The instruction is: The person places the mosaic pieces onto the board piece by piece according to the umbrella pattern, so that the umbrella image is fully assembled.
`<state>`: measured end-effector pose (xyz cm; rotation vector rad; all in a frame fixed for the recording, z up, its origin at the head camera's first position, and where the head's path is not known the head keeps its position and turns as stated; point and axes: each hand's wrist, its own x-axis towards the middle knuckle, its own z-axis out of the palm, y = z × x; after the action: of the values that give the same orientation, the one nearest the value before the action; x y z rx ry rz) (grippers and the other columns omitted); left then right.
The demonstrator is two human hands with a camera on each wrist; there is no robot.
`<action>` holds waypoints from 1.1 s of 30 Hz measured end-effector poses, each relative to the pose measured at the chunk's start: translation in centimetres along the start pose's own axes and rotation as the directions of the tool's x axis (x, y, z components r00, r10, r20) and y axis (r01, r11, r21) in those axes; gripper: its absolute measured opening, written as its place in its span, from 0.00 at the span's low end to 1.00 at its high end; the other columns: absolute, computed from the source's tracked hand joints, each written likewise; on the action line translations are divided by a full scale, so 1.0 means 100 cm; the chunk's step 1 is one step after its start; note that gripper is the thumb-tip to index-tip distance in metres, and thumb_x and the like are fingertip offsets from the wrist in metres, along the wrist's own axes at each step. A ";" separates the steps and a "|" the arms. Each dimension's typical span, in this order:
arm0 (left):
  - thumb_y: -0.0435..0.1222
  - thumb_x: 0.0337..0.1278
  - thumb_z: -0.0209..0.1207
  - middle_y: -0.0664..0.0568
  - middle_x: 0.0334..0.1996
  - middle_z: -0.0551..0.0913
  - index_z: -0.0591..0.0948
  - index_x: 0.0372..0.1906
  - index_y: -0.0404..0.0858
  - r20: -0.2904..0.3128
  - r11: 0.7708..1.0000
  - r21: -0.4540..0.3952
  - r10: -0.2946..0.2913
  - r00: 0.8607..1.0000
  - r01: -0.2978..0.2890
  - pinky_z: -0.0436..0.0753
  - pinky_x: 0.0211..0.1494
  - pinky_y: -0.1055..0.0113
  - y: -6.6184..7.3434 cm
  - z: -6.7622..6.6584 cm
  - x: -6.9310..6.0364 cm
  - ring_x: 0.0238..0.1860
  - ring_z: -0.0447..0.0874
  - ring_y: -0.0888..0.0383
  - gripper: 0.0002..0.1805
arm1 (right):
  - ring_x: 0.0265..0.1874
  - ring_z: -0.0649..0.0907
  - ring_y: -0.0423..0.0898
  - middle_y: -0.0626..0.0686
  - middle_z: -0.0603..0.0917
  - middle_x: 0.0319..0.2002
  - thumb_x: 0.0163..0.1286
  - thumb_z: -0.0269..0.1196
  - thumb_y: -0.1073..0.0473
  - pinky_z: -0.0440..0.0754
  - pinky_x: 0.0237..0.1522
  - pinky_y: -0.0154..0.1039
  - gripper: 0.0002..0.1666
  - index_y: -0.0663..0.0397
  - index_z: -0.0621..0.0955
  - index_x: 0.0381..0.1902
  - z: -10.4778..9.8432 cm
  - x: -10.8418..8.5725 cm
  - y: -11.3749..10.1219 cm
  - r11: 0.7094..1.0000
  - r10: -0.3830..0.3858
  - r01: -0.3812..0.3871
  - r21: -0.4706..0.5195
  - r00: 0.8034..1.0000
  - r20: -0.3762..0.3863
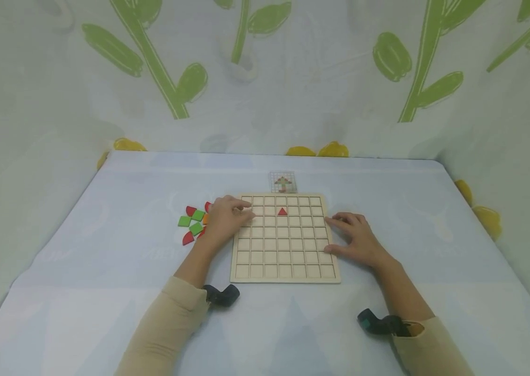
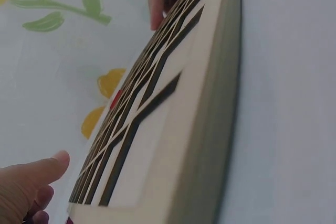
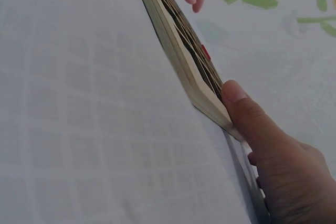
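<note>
A wooden grid board (image 1: 270,257) lies flat on the table, with one red triangle (image 1: 282,211) in a square of an upper row. My left hand (image 1: 225,219) hovers over the board's upper left edge, thumb and index finger apart, with nothing visible between them. At the right edge, my right hand (image 1: 356,240) touches the board's rim with spread thumb and fingers. In the right wrist view the right thumb (image 3: 252,116) lies against the board's side. Beside the left hand is a group of loose green squares (image 1: 184,221) and red quarter-round pieces (image 1: 188,238), partly hidden by that hand.
A small pattern card (image 1: 282,182) with a gridded picture stands or lies just behind the board. The white table (image 1: 387,183) reaches back to a wall cloth (image 1: 302,104) with green leaves. Dark wrist cameras (image 1: 221,296) sit at both cuffs.
</note>
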<state>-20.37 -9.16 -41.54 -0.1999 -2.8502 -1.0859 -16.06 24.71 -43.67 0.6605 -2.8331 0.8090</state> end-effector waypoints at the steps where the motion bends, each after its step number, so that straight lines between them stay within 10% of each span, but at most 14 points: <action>1: 0.47 0.51 0.64 0.47 0.42 0.80 0.86 0.45 0.45 -0.010 1.000 0.012 0.007 1.000 -0.007 0.64 0.54 0.47 -0.003 -0.002 0.000 0.48 0.72 0.47 0.17 | 0.57 0.66 0.60 0.61 0.72 0.57 0.49 0.72 0.45 0.63 0.56 0.59 0.41 0.54 0.76 0.60 0.000 0.000 0.000 1.000 -0.002 0.002 -0.002 1.000 -0.001; 33: 0.46 0.53 0.63 0.43 0.49 0.78 0.81 0.54 0.42 -0.129 0.973 0.182 -0.116 0.985 0.139 0.62 0.54 0.47 -0.046 -0.040 -0.001 0.51 0.72 0.44 0.23 | 0.56 0.66 0.59 0.60 0.72 0.56 0.48 0.73 0.46 0.63 0.55 0.58 0.42 0.55 0.75 0.61 -0.001 0.000 -0.002 1.000 -0.003 0.003 -0.008 1.000 0.010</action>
<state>-20.79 -15.20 -41.60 0.0599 -2.8694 -0.8057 -15.99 24.62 -43.55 0.6700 -2.8420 0.7956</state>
